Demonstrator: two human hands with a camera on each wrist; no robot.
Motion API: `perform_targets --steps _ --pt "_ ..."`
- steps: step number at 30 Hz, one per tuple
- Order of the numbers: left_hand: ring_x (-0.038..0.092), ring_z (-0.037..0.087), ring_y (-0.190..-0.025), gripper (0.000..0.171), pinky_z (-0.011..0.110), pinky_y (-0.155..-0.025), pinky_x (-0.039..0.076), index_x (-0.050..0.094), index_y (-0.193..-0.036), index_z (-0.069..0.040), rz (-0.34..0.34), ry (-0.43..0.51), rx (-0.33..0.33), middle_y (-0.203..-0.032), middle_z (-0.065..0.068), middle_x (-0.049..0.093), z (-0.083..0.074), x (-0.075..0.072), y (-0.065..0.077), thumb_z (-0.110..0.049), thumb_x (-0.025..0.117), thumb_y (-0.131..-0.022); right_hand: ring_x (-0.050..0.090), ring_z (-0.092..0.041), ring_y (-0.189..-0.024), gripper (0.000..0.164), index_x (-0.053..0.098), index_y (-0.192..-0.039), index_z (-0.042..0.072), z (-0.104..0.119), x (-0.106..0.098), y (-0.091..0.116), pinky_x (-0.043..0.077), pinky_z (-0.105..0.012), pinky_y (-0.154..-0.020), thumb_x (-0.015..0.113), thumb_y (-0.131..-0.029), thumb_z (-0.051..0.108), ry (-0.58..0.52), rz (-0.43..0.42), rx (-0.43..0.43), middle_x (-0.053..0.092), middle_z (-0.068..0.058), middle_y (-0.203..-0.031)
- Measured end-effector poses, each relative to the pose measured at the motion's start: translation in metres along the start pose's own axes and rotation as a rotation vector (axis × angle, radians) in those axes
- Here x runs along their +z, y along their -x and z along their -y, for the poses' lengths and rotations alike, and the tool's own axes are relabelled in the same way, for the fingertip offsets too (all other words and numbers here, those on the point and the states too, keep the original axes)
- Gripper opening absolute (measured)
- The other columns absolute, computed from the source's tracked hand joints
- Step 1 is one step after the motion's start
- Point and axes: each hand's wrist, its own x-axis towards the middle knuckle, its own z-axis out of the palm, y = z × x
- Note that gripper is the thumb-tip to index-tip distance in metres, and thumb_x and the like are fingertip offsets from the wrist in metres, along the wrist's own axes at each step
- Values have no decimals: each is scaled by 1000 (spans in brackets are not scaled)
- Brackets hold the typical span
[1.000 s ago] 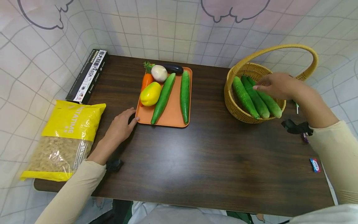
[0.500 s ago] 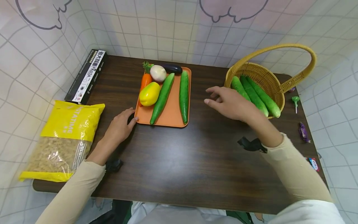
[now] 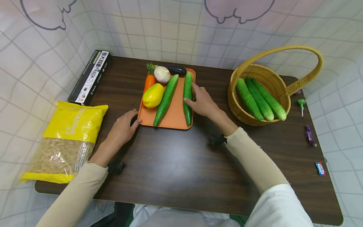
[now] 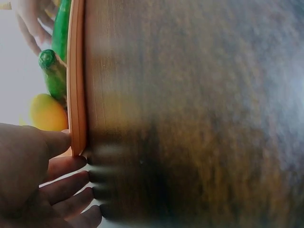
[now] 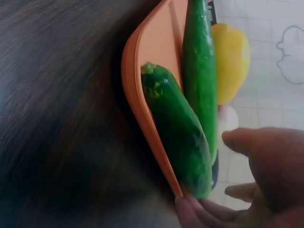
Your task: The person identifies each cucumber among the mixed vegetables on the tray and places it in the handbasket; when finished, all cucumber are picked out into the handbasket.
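Observation:
An orange tray [image 3: 176, 115] carries two cucumbers, a carrot [image 3: 149, 81], a yellow bell-pepper-like vegetable [image 3: 153, 95], a white round vegetable [image 3: 162, 75] and an eggplant [image 3: 176, 69]. My left hand [image 3: 121, 128] touches the tray's near left corner, thumb at the rim and fingers resting outside it. Over the tray's right edge, my right hand [image 3: 202, 102] spreads around the right cucumber [image 3: 187, 90]. In the right wrist view the thumb stands apart from that cucumber [image 5: 175, 128], while the fingers reach beside its far end. The other cucumber [image 3: 166, 101] lies slanted, left of it.
A wicker basket [image 3: 236, 108] with a tall handle holds several cucumbers at the right. A yellow pasta bag [image 3: 66, 138] and a black pasta box [image 3: 89, 78] line the left. Small wrapped sweets [image 3: 309, 135] and a green lollipop [image 3: 302, 102] lie along the right edge.
My right hand has left the cucumbers in the basket and travelled left across the table to the tray's right cucumber. The left hand has stayed at the tray corner.

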Motion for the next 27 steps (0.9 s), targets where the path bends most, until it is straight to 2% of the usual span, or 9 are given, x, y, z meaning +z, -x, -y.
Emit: perform_targets --steps 4,9,12,21,27 --pt "33 42 -141 55 60 -113 26 44 -149 -2 -3 5 -5 -156 20 37 -2 -1 0 -35 53 -105 46 -31 -117 82 15 -162 16 8 9 -11 48 -44 -90 60 -99 42 25 -35 43 32 -22 -148" --pt "33 41 -142 56 59 -113 27 44 -150 -2 3 3 -21 -156 19 36 -3 -1 1 -35 53 -105 47 -30 -104 85 17 -162 19 21 17 -20 50 -40 -79 67 -96 38 91 -9 98 31 -25 -142" --pt "33 41 -142 56 59 -113 26 44 -150 -2 6 5 -23 -156 18 36 -4 -1 1 -35 53 -105 51 -28 -96 86 15 -162 21 27 20 -23 52 -39 -75 68 -96 35 93 6 143 30 -26 -141" --pt "34 41 -141 55 59 -113 27 45 -149 -2 -2 1 -21 -156 18 37 -2 0 1 -34 54 -105 54 -32 -103 92 8 -163 19 38 18 -28 54 -42 -78 69 -95 33 90 29 235 31 -27 -143" --pt "34 41 -141 56 59 -113 27 45 -149 -1 -10 2 -11 -155 19 38 -3 1 1 -35 53 -105 50 -38 -119 91 6 -163 17 42 18 -27 51 -46 -89 68 -97 29 75 30 254 29 -28 -147"
